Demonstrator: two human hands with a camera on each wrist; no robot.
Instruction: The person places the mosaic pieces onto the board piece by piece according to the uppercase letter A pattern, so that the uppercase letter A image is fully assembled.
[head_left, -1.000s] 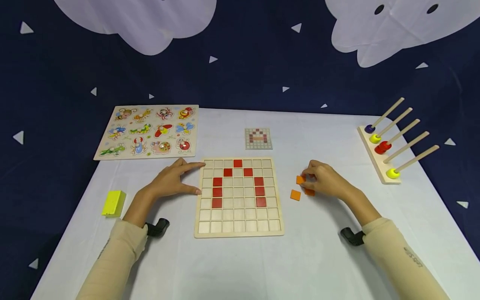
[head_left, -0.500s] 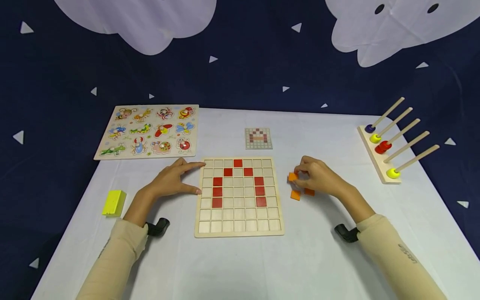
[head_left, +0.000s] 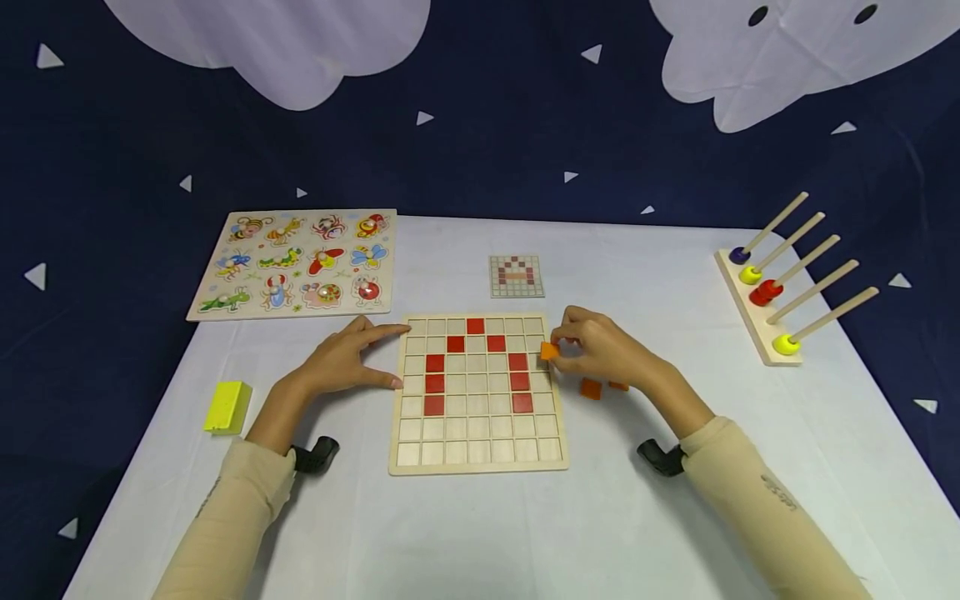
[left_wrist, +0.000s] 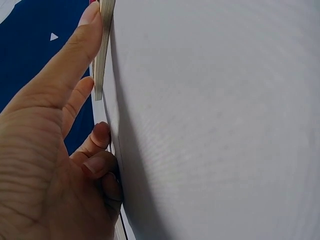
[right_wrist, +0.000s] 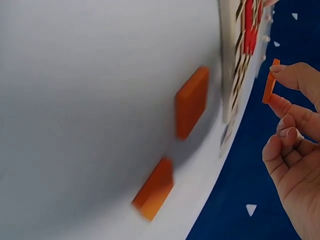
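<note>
A wooden grid board lies mid-table, with several red square tiles forming an arch in its cells. My left hand stays at its left side, thumb and index finger stretched out against the edge; the other fingers are bent in the left wrist view. Over the board's right rim, my right hand pinches an orange tile between thumb and index finger, raised off the table. Beneath that hand lie two more orange tiles, one in full view, the other partly hidden by the hand.
Behind the board lies a small pattern card with a gridded picture. An insect knob puzzle is at back left, a yellow block at left. A peg stand with coloured beads stands at right.
My right hand has lifted one orange tile from the group and carried it left to the board's right rim. The left hand has held its place.
</note>
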